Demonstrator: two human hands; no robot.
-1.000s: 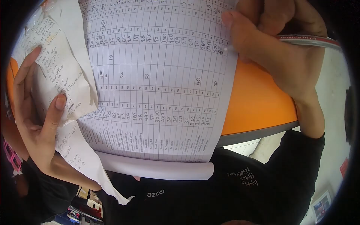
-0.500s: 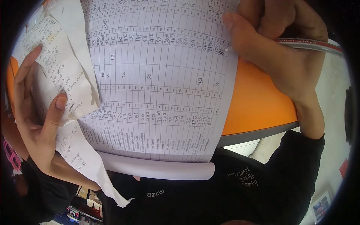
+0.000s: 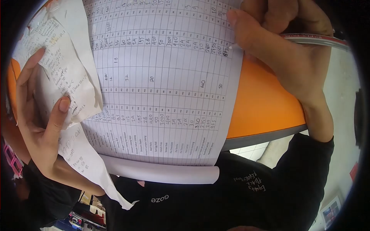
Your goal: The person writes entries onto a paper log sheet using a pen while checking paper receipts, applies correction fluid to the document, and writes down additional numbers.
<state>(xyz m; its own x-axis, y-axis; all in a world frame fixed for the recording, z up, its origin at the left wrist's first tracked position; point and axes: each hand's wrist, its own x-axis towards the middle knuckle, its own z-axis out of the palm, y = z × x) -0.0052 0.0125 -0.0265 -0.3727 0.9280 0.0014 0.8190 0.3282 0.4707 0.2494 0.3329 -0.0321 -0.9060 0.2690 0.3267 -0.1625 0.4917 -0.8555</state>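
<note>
The right hand point(image 3: 285, 57) pinches the pen point(image 3: 314, 37) between thumb and curled fingers, its tip at the sheet beside a dark handwritten figure near the margin. The sheet point(image 3: 175, 73) lies between the hands, over the orange surface point(image 3: 266, 104), its near edge curling up in front of the shirt point(image 3: 216, 200). The left hand's grip closes around a crumpled slip point(image 3: 58, 73), thumb on its face, with a longer slip point(image 3: 83, 161) trailing below the thumb.

To write neatly here, a light, steady pinch on the pen should do, with each digit kept inside its ruled cell, as the rows are tight. The curl may make the sheet spring or slide, so the heel of the right hand could weigh it down. Holding the slip flat, thumb clear of its figures, would make reading across easier.
</note>
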